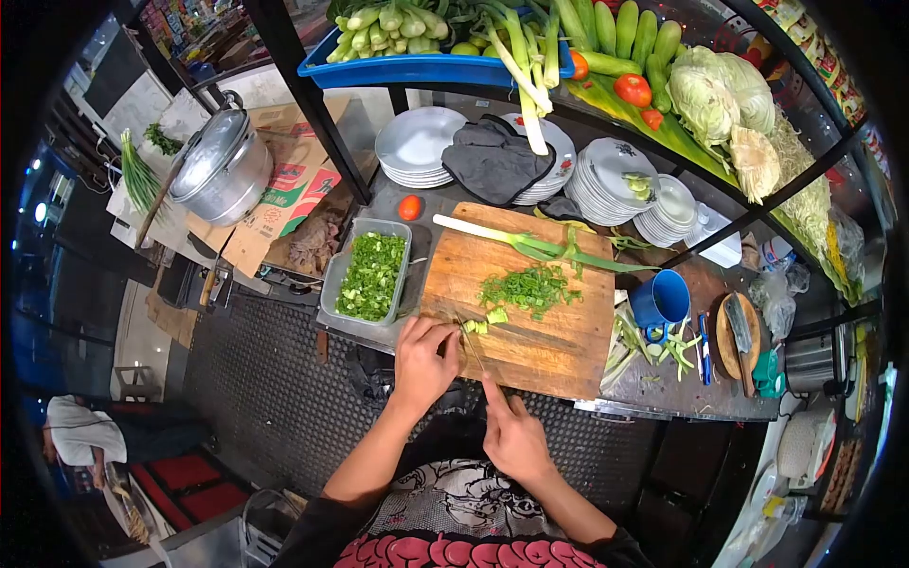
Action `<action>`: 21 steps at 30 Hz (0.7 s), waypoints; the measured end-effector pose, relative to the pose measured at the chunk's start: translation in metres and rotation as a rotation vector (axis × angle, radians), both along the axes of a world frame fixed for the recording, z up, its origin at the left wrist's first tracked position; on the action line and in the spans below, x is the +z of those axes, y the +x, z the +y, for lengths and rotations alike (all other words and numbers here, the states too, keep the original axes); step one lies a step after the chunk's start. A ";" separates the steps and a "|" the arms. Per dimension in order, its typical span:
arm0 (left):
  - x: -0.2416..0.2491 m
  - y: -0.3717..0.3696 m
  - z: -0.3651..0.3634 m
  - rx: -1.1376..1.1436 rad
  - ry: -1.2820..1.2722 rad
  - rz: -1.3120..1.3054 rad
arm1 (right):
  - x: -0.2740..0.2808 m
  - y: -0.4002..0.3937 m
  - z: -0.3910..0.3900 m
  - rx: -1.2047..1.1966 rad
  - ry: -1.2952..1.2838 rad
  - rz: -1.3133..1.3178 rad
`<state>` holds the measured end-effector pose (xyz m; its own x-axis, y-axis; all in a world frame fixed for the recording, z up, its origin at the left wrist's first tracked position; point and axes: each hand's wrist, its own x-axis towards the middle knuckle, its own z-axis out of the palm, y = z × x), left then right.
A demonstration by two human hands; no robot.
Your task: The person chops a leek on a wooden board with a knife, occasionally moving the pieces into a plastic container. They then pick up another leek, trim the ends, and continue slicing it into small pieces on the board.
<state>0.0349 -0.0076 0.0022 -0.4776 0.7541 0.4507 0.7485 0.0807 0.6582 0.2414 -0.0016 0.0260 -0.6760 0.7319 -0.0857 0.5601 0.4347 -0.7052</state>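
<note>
My right hand point(516, 435) grips a knife point(472, 348) at the front left of the wooden cutting board point(559, 355), its thin blade pointing away from me. Beside the blade, my left hand point(426, 358) is closed with fingers curled and pressed together; what they hold is hidden. Pale green chunks of vegetable point(488, 324) lie just right of the blade. Behind them is a heap of chopped green leaves point(530, 289). A leek point(473, 230) stretches across the back of the board. Left of the board stands a clear plastic tub point(330, 298) filled with chopped greens point(371, 275).
A tomato point(410, 207) and stacked plates point(417, 142) sit behind the board. To the right are a blue mug point(660, 301), trimmings point(625, 346) and another knife on a round wooden board point(724, 355). Vegetables fill a blue tray point(331, 74) above. A pot point(227, 170) stands left.
</note>
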 end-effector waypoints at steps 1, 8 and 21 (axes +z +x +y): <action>0.001 0.000 0.000 0.000 0.004 -0.004 | -0.001 0.008 -0.004 -0.001 0.019 0.016; -0.002 0.000 0.000 0.002 0.001 -0.007 | 0.007 0.048 -0.013 -0.064 -0.125 0.130; 0.000 0.000 0.001 0.007 0.012 -0.007 | -0.026 0.004 0.000 -0.024 -0.097 0.159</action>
<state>0.0352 -0.0069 0.0026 -0.4864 0.7453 0.4559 0.7433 0.0787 0.6644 0.2451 -0.0020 -0.0002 -0.6693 0.7413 -0.0500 0.4471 0.3481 -0.8239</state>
